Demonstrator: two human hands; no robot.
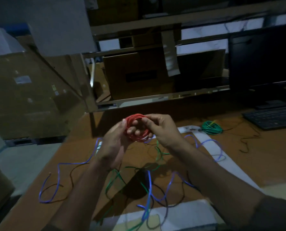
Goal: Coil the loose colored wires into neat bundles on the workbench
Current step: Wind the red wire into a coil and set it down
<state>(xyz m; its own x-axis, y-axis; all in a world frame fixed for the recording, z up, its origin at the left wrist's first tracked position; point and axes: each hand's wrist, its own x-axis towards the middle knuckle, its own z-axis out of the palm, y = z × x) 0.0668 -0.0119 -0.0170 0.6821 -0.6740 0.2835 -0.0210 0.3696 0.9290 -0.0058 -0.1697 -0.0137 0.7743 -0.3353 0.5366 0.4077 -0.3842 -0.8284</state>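
- Both hands, left [113, 145] and right [162, 129], grip a red coiled wire bundle [136, 128], fingers curled around it.
- Loose blue wires [149, 194] and seemingly green ones lie on the brown desk [197, 165] below the hands.

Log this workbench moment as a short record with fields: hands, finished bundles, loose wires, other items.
left hand: left hand holds the red wire coil, fingers through its middle
right hand: right hand pinches the coil's upper right side
finished bundle: green wire coil lying on the brown workbench, near the black keyboard
loose wires: blue wire, green wire and thin black wire sprawl uncoiled
other: dark monitor at the right
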